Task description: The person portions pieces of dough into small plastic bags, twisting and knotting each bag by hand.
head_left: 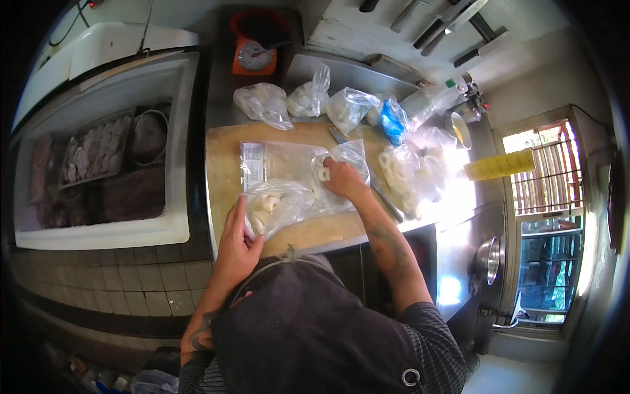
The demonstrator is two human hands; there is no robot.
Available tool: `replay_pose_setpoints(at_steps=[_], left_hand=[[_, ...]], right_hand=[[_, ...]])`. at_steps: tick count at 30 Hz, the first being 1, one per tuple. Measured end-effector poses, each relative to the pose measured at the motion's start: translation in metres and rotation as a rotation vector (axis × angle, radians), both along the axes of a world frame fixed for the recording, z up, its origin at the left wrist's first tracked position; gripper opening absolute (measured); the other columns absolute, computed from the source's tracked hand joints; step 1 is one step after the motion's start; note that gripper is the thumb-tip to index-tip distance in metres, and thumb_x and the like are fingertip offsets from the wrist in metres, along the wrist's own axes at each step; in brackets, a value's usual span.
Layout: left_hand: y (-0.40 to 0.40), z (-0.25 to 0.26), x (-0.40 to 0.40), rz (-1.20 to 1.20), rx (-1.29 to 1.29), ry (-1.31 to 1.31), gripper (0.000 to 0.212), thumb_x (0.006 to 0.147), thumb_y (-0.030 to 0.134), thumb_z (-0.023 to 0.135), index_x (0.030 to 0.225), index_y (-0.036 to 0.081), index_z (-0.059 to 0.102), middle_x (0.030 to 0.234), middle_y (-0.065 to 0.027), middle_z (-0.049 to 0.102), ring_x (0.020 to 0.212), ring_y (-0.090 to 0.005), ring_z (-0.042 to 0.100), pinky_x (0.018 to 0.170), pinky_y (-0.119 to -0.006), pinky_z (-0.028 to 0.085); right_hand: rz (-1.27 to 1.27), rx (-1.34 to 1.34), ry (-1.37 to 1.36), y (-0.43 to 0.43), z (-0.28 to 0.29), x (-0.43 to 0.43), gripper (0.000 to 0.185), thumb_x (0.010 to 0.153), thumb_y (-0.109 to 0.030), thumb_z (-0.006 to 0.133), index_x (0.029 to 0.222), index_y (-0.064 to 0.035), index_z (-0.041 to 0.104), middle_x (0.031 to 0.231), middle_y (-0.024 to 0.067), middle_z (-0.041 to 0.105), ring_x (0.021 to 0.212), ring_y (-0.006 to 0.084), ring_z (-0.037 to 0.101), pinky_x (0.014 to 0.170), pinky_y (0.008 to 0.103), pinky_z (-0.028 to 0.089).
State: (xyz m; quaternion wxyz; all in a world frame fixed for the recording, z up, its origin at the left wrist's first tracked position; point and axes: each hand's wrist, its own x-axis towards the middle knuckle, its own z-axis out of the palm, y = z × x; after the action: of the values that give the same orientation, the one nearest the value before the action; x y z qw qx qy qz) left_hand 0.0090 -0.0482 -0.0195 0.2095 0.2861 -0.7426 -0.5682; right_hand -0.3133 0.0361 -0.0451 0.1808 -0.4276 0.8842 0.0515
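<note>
My left hand (237,246) grips the near left edge of an open clear plastic bag (290,197), with its fingers along the side and thumb at the front. Pale, thick-cut food pieces (263,212) lie inside that bag. Between the fingertips of my right hand (344,178) is a white ring-shaped food piece (324,174), held over a second, flat clear bag (293,157) that bears a printed label. Both bags rest on a tan cutting board (224,147). A knife (386,197) lies on the board beside my right hand, partly covered by plastic.
Several knotted bags of pale food (263,103) line the counter's back. More bagged rings (401,172) sit at the right. An orange dial scale (253,56) stands behind. An open chest freezer (179,147) is at the left. Knives (443,27) hang on the wall.
</note>
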Motion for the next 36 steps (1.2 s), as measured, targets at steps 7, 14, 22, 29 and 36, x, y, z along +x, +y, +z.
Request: replay_pose_setpoints(at_steps=[7,14,22,29,36], left_hand=[[0.002,-0.006,-0.001,0.009,0.008,0.004,0.084,0.081,-0.004,0.066,0.154,-0.001,0.024,0.15,-0.0222,0.038,0.083,-0.0201,0.062,0.068,-0.028,0.053],[0.001,-0.005,-0.004,0.009,-0.036,0.042,0.085,0.079,-0.006,0.065,0.153,-0.003,0.024,0.149,-0.022,0.038,0.075,-0.0184,0.059,0.065,-0.028,0.052],[-0.002,-0.005,-0.008,0.043,-0.011,0.069,0.084,0.079,-0.006,0.066,0.152,-0.003,0.026,0.149,-0.0194,0.039,0.074,-0.0162,0.058,0.064,-0.027,0.051],[-0.008,-0.001,-0.01,0.093,-0.064,0.113,0.077,0.079,-0.004,0.066,0.149,-0.004,0.034,0.146,-0.0204,0.044,0.089,-0.0222,0.063,0.074,-0.028,0.053],[-0.013,0.002,-0.028,0.026,0.031,0.141,0.071,0.083,-0.003,0.064,0.149,-0.001,0.038,0.145,-0.0173,0.047,0.096,-0.0146,0.06,0.074,-0.026,0.052]], right_hand=[[0.107,-0.438,-0.428,0.006,0.024,-0.01,0.03,0.082,-0.02,0.071,0.106,-0.0082,0.059,0.095,0.0116,0.067,0.078,0.0256,0.064,0.072,0.0377,0.052],[0.12,-1.027,-1.273,-0.031,0.082,0.099,0.024,0.086,-0.013,0.068,0.104,-0.0054,0.055,0.104,0.0056,0.057,0.083,0.0166,0.055,0.071,0.0273,0.047],[0.656,-0.64,-0.328,-0.022,0.045,0.116,0.017,0.088,-0.011,0.068,0.102,-0.0022,0.07,0.117,0.014,0.064,0.105,0.0324,0.064,0.086,0.0387,0.054],[0.125,-0.815,-0.523,-0.009,0.085,0.065,0.023,0.085,-0.007,0.072,0.106,-0.0013,0.069,0.111,0.0088,0.069,0.097,0.0208,0.067,0.08,0.0336,0.054],[0.237,-0.433,-0.699,0.012,0.055,0.091,0.096,0.074,-0.026,0.086,0.152,-0.0096,0.032,0.147,0.013,0.044,0.111,0.0234,0.059,0.088,0.0372,0.053]])
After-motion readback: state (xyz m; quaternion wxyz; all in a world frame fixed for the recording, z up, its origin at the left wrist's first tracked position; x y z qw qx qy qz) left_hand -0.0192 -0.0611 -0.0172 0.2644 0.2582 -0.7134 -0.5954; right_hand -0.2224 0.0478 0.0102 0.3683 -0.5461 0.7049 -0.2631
